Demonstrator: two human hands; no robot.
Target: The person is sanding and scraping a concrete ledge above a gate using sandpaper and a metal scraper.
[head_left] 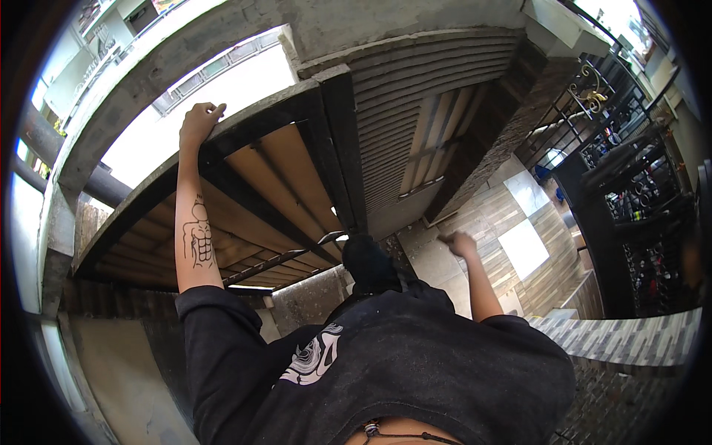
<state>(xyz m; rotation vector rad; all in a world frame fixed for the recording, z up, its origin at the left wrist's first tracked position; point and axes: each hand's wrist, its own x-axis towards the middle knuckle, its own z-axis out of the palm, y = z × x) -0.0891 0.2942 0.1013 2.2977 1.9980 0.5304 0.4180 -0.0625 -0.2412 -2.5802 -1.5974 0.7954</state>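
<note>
Hard to make out first: fingertips of the left hand (200, 119) hidden behind the black metal frame (259, 119), hooked over its upper edge and clamped there, thumb side toward the camera. Impossible to tell whether anything sits in the right hand (461, 243): curled into a loose fist, held in open air, touching nothing, with a thin dark sliver just beside the knuckles, too blurred to name. Between the two hands, a dark rounded shape (368, 263), cut off below by the black shirt (415, 363) and not identifiable. Both upper arms swallowed by the shirt sleeves; lower edge of the view filled with cloth, a white print on it and a bit of cord at the very bottom.

Below the left hand, tan wooden slats (274, 174) set inside the frame, and a thin metal bar (285, 258) crossing near the forearm. Between the hands and further out, a ribbed grey shutter (430, 81). Beyond the right hand, a tiled floor (519, 245) with pale patches of light; well apart on that side, a black rack (638, 200) crowded with small items too tiny to tell. Nearer the right elbow, a patterned tiled ledge (630, 334).
</note>
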